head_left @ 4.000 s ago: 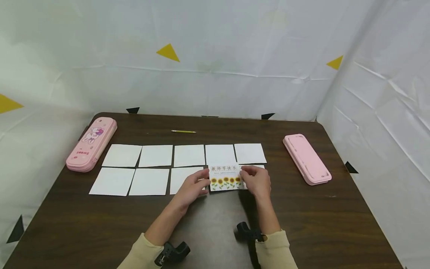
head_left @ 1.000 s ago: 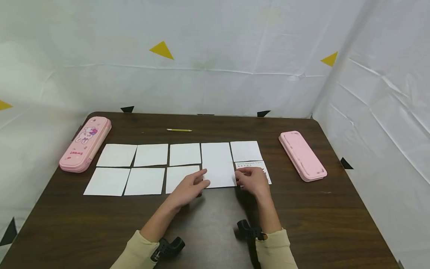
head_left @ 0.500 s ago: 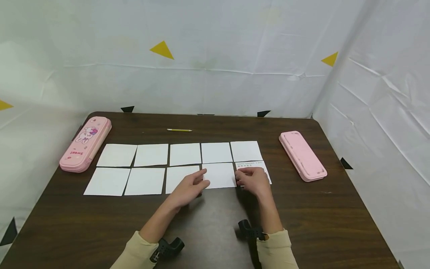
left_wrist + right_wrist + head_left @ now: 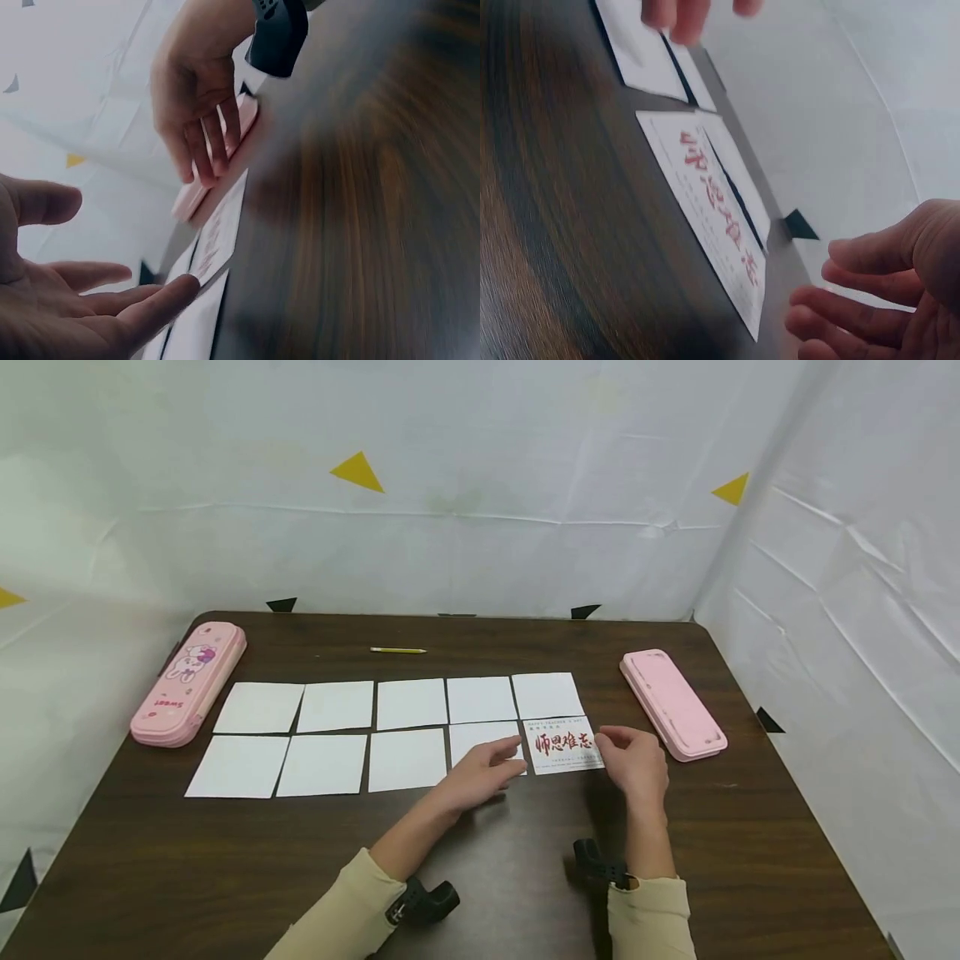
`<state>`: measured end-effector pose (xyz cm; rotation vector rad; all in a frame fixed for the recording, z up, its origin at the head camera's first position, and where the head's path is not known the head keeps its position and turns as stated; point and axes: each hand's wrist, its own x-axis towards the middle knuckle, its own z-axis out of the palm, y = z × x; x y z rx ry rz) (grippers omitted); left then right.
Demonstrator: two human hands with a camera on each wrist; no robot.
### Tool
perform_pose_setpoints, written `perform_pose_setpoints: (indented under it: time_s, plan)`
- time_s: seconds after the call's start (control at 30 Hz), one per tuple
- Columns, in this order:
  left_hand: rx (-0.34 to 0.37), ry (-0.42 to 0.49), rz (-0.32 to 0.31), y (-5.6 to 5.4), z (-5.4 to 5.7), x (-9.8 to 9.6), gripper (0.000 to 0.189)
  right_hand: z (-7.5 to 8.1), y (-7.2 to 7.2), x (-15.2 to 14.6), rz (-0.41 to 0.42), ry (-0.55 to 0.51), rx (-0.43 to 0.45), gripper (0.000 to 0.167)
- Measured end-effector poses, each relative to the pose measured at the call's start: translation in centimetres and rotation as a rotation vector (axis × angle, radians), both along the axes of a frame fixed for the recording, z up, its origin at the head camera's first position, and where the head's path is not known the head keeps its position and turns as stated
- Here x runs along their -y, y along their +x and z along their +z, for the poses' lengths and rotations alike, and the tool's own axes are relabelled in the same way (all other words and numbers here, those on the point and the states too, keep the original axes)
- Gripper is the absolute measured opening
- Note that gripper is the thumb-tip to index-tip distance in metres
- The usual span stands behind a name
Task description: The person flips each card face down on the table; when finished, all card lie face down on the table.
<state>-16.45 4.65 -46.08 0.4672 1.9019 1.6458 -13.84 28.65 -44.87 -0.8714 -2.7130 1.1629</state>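
Note:
A face-up card [image 4: 564, 745] with red Chinese characters lies at the right end of the front row. At its right edge is my right hand [image 4: 636, 763]; the right wrist view shows the loosely bent fingers [image 4: 855, 311] apart from the card, holding nothing. My left hand [image 4: 480, 774] hovers over the blank white card [image 4: 472, 735] to its left and hides part of it. In the left wrist view the left fingers [image 4: 161, 307] are spread, with nothing in them. The other cards, such as the third front-row card [image 4: 407, 760], show blank white sides.
A back row of blank cards [image 4: 411, 703] lies behind the front row. Beyond it is a yellow pencil [image 4: 398, 650]. A pink pencil case with a rabbit print [image 4: 187, 685] stands at left, another pink case [image 4: 672, 704] at right, near my right hand. White sheeting surrounds the table.
The sunflower card seen earlier was turned blank side up. Since half a second ago my right hand has left the red-lettered card's left side for its right edge; my left hand has shifted right.

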Motion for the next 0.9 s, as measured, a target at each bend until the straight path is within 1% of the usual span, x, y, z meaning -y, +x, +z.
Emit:
perform_pose_setpoints:
  time_s: [0.07,0.17,0.2,0.3,0.5,0.7,0.9]
  plan:
    - [0.063,0.044,0.011,-0.3,-0.2,-1.1,0.059,0.0,0.1,-0.3,-0.008,0.01,0.021,0.036]
    - [0.164,0.103,0.031,-0.8,-0.5,-2.5,0.059,-0.1,0.2,-0.5,0.005,0.005,0.054,0.038]
    - [0.188,0.115,0.035,-0.8,-0.5,-2.8,0.059,-0.2,0.2,-0.6,0.011,0.002,0.066,0.038]
    - [0.226,0.128,0.044,-0.9,-0.6,-3.5,0.058,-0.3,0.2,-0.7,0.028,0.006,0.088,0.039]
    - [0.246,0.122,0.074,-0.8,-0.3,-3.9,0.057,-0.5,0.2,-0.8,0.026,0.013,0.093,0.04]
    - [0.259,0.132,0.078,-0.9,-0.3,-3.9,0.057,-0.6,0.3,-0.8,0.006,-0.008,0.091,0.04]
    - [0.262,0.128,0.074,-0.9,-0.2,-3.9,0.056,-0.8,0.3,-1.2,0.003,-0.032,0.083,0.041]
